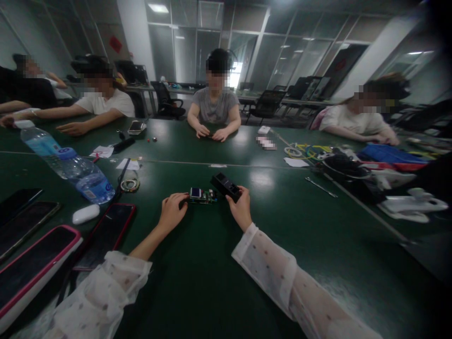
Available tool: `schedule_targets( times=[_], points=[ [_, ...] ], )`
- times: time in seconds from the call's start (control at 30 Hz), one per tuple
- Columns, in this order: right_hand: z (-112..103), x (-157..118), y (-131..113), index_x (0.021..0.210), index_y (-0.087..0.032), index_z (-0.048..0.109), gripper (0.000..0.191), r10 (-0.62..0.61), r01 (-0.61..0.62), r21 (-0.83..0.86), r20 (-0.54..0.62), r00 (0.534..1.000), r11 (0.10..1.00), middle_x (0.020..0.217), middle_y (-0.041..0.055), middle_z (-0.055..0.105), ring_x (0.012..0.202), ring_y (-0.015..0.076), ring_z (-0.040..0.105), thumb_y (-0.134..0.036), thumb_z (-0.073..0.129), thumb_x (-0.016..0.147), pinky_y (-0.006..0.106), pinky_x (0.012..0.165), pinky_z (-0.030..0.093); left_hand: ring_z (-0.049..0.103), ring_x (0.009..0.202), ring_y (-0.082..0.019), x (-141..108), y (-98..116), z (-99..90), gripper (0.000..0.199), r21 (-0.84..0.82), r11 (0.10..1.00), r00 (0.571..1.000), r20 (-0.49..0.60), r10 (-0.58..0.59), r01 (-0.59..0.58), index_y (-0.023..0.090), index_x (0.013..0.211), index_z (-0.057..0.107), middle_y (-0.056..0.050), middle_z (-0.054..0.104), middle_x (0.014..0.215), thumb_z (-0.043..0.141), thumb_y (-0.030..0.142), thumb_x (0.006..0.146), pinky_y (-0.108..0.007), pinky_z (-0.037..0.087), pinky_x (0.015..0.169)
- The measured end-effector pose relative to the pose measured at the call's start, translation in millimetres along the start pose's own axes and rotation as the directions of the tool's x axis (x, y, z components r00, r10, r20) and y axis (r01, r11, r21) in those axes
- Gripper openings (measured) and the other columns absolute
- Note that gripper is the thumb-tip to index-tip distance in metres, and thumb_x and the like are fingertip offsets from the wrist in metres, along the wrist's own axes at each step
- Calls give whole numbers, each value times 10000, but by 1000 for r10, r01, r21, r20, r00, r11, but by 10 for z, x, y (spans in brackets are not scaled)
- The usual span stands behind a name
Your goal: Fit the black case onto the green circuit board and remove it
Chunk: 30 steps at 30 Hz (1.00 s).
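My left hand [173, 212] has its fingers closed on the left end of a small green circuit board [204, 196], which carries a little screen. To the right of the board, my right hand [240, 207] grips a black plastic case [226, 184] by its lower right end, thumb in front. The case is tilted, and its left end is close to the board's right end. Whether the two touch I cannot tell. Both hands are low over the green table [212, 268].
Two water bottles [84, 176], a white earphone case [85, 214] and several phones [109, 230] lie at the left. A wrench [320, 187] is at the right, beyond it cables [300, 150] and a blue bag [391, 154]. Several people sit around the table.
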State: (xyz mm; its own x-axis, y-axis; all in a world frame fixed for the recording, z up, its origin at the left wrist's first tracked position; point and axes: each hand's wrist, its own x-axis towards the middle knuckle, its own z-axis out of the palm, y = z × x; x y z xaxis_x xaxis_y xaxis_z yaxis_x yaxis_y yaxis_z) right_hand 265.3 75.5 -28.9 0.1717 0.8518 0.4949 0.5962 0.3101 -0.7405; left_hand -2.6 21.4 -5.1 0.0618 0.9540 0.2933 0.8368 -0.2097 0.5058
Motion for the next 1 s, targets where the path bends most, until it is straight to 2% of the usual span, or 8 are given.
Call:
schedule_targets(
  times=[0.13, 0.27, 0.43, 0.53, 0.67, 0.8, 0.9, 1.0],
  points=[
    [-5, -3, -28, 1188, -123, 492, 469, -13, 18, -105, 47, 999, 994, 1108, 172, 578, 1029, 316, 542, -235, 656, 762, 506, 916, 479, 529, 1267, -248, -2, -1, 5, 293, -1, 1000, 1000, -7, 3, -3, 269, 1182, 643, -27, 640, 1321, 511, 204, 929, -503, 381, 1034],
    [-9, -13, -39, 1217, -121, 487, 483, -33, 41, -116, 72, 997, 992, 1145, 174, 573, 1064, 320, 529, -252, 649, 781, 509, 936, 471, 530, 1265, -239, -4, 12, -3, 286, 3, 1000, 1000, -10, -1, 1, 270, 1172, 648, -25, 643, 1318, 509, 202, 931, -492, 382, 1040],
    [-10, -9, -33, 1287, -137, 452, 621, -37, 39, -46, 46, 998, 998, 1200, 173, 541, 1115, 334, 507, -369, 708, 771, 544, 974, 435, 538, 1253, -257, 1, -6, 7, 289, -11, 1000, 1000, -13, 4, -4, 270, 1167, 652, -31, 649, 1306, 516, 192, 924, -526, 388, 1027],
    [-13, 4, -31, 1240, -155, 482, 569, -27, 28, -21, 45, 999, 999, 1165, 164, 549, 1098, 337, 507, -425, 698, 788, 563, 971, 419, 543, 1247, -265, 4, -24, 14, 293, -23, 1000, 1000, -16, 9, -9, 273, 1169, 654, -36, 651, 1303, 526, 191, 918, -543, 386, 1030],
    [-6, 11, -15, 1180, -183, 514, 450, -35, 35, 6, 50, 998, 999, 1124, 135, 560, 1071, 319, 519, -359, 687, 803, 555, 967, 426, 541, 1253, -266, 10, -20, 5, 296, -21, 1000, 1000, -16, 7, -7, 278, 1165, 660, -35, 647, 1309, 523, 191, 918, -540, 391, 1034],
    [1, 18, -14, 1188, -176, 514, 438, -33, 32, 49, 29, 999, 998, 1132, 127, 554, 1074, 299, 535, -246, 680, 789, 530, 980, 448, 551, 1240, -261, 18, -13, 3, 297, -15, 1000, 1000, -14, 13, -13, 274, 1153, 665, -29, 657, 1295, 528, 181, 906, -518, 407, 1022],
    [-26, 19, -79, 1236, -157, 477, 480, -11, 12, 131, -13, 1000, 991, 1165, 136, 552, 1093, 288, 557, -255, 672, 808, 524, 1003, 454, 551, 1238, -258, 22, -28, 15, 293, -12, 1000, 1000, -17, 20, -20, 268, 1152, 662, -25, 660, 1292, 529, 179, 907, -512, 408, 1017],
    [-77, -7, -212, 1294, -177, 443, 532, -52, 41, 269, 31, 998, 962, 1222, 135, 555, 1108, 269, 587, -318, 677, 837, 488, 1001, 486, 548, 1242, -260, 20, -40, 19, 292, -11, 1000, 1000, -20, 17, -17, 267, 1158, 659, -26, 656, 1298, 532, 181, 910, -512, 406, 1017]
  ],
)
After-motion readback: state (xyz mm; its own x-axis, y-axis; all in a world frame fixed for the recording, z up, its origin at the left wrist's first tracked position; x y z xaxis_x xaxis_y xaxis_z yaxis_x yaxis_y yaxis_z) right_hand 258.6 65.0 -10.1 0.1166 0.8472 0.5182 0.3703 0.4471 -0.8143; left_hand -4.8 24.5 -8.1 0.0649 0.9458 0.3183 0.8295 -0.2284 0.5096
